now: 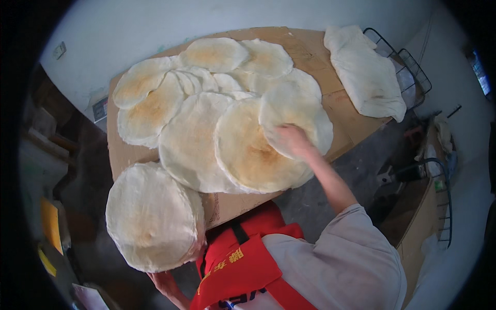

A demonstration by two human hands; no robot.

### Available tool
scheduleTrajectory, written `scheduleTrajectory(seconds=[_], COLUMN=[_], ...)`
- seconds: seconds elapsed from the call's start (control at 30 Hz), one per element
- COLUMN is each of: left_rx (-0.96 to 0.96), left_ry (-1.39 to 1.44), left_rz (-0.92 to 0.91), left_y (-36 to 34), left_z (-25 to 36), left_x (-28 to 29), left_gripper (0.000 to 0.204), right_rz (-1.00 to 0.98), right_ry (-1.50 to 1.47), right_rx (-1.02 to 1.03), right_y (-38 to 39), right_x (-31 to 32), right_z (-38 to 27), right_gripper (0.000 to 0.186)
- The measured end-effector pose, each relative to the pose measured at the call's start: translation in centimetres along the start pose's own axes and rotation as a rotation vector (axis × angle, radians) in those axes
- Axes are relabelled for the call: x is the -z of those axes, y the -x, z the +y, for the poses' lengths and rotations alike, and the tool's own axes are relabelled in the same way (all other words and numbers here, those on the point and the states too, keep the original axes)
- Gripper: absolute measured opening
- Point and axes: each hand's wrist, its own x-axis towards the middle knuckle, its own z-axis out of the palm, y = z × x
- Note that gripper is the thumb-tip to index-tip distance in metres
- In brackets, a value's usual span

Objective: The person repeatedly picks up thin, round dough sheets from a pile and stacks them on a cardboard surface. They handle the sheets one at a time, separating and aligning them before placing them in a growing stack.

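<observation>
A thick stack of flatbreads [152, 217], round, thin and pale, overhangs the table's near left edge. My left hand [159, 278] is beneath this stack and bears it from below, its fingers hidden by the bread. On the right, my right hand [290, 138] reaches over a pale round flatbread [289, 106] and touches its upper face. Motion blurs those fingers, so their grip is unclear. Just left of that hand, a browned flatbread [245, 147] overlaps a larger whitish one [194, 139].
Cardboard [341, 116] covers the table. More flatbreads [214, 54] overlap toward the wall. A folded white cloth [364, 75] lies at the far right, beside a black wire rack [416, 70]. Further right stands a cardboard box [418, 227].
</observation>
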Motion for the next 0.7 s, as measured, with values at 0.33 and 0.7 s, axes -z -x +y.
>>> scheduleTrajectory(seconds=[0.33,0.7], left_rx=[0.009,0.063], left_ry=[-0.315,-0.159], left_rz=[0.119,0.258], left_y=[-2.4,-0.9], left_z=[1.9,1.1], left_x=[-6.4,-7.0], left_gripper=[0.051,0.049], right_rz=[-0.465,-0.999], right_ry=[-0.791,-0.865], right_rx=[1.019,0.782], right_y=[6.4,5.0], right_x=[-13.8,-18.7], right_z=[-36.0,-37.2], right_gripper=[0.050,0.040])
